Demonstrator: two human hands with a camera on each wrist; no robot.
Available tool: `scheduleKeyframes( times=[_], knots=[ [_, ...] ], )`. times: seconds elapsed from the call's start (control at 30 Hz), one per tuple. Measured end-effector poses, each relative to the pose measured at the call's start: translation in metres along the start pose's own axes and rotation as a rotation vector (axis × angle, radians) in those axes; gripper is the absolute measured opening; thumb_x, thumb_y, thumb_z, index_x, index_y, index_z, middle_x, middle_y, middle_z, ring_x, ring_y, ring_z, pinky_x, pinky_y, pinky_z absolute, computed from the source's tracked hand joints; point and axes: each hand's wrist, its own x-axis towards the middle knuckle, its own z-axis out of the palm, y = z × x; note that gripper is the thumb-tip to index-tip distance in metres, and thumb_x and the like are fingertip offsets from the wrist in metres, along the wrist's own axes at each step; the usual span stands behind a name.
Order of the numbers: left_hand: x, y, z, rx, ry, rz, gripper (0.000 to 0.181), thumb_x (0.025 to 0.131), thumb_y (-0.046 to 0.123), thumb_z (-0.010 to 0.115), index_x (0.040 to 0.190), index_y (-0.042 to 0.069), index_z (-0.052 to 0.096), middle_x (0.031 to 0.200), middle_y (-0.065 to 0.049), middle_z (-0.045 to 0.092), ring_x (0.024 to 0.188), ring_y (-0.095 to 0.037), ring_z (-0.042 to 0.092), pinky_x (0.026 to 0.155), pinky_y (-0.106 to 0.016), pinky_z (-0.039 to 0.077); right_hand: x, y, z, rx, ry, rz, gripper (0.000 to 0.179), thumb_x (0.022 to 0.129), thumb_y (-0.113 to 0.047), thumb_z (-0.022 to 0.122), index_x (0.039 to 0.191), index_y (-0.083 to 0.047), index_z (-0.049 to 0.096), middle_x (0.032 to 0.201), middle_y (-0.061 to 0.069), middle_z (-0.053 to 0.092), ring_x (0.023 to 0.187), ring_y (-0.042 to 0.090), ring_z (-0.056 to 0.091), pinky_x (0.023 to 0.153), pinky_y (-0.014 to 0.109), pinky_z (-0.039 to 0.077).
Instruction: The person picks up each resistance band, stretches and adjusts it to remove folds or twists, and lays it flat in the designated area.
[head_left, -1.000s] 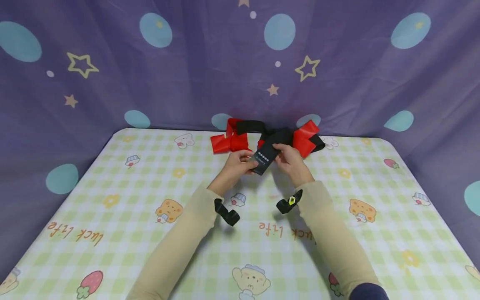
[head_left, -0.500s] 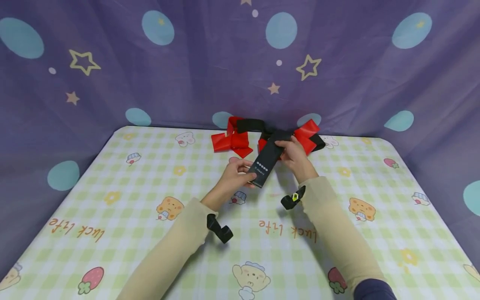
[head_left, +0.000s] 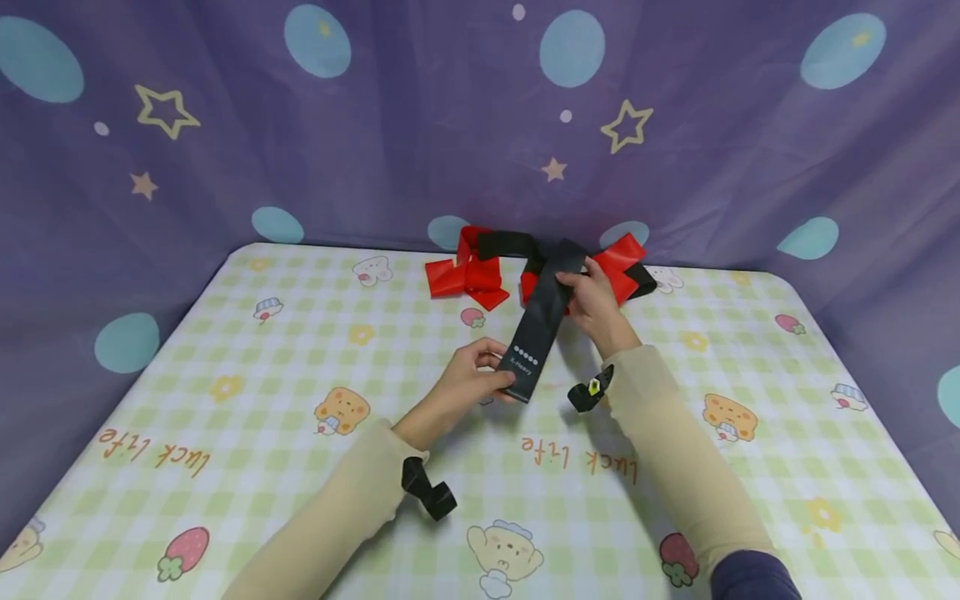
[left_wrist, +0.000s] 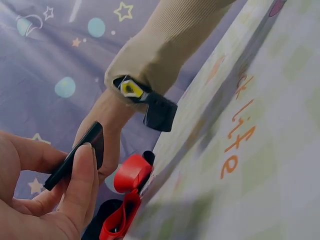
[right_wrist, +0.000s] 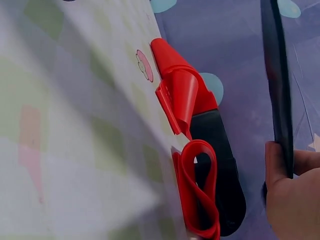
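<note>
A flat black resistance band (head_left: 542,321), printed "X-Heavy" with a row of white dots, stretches slantwise between my two hands in the head view. My left hand (head_left: 467,379) pinches its near, printed end between thumb and fingers. Farther up, my right hand (head_left: 596,304) pinches the band's right edge close to the far end. The left wrist view catches the black band (left_wrist: 70,165) nearly edge-on in the left fingers. From the right wrist, the band (right_wrist: 278,85) rises as a thin dark strip out of the right thumb and fingers, raised off the tabletop.
Behind the hands, along the table's back edge, lie loosely folded red bands (head_left: 480,279) and a black band (head_left: 506,244). More red band (head_left: 621,265) lies behind the right hand. A purple curtain (head_left: 420,142) hangs right behind the checked tablecloth (head_left: 285,500).
My left hand has drawn the band's printed end toward me and slightly down in view, so more of its length shows. The right hand has shifted slightly rightward, still holding the far part.
</note>
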Motion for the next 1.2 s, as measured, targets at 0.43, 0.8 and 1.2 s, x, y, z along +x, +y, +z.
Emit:
scheduleKeyframes(
  times=[0.43,0.8,1.2],
  knots=[
    [-0.021,-0.002,-0.002,-0.019,-0.055,0.046,0.026,0.081,-0.011,0.050,0.107,-0.012,0.049,0.078,-0.007,0.054,0.062,-0.014,0.061,0.061,-0.036,0.059,0.010,-0.004,0.001,-0.123,0.047,-0.059,0.067,0.091,0.011,0.046,0.148,-0.017,0.027,0.146,0.005,0.039,0.120,0.019,0.050,0.107,0.031,0.041],
    [-0.037,-0.016,-0.015,0.023,-0.030,-0.012,0.022,0.081,-0.009,0.049,0.103,-0.012,0.050,0.073,-0.004,0.057,0.056,-0.014,0.063,0.055,-0.028,0.057,0.017,0.006,0.013,-0.247,0.044,-0.036,0.059,0.092,0.006,0.048,0.147,-0.009,0.031,0.146,0.014,0.042,0.116,0.022,0.055,0.095,0.030,0.050],
    [-0.059,-0.022,-0.041,0.092,-0.052,-0.040,0.018,0.083,-0.005,0.050,0.100,-0.012,0.051,0.074,-0.005,0.064,0.055,-0.013,0.064,0.054,-0.026,0.055,0.020,0.021,0.022,-0.415,0.000,0.027,0.043,0.094,-0.006,0.053,0.136,-0.003,0.044,0.069,-0.005,0.061,0.053,0.006,0.061,0.050,0.023,0.052]
  ],
)
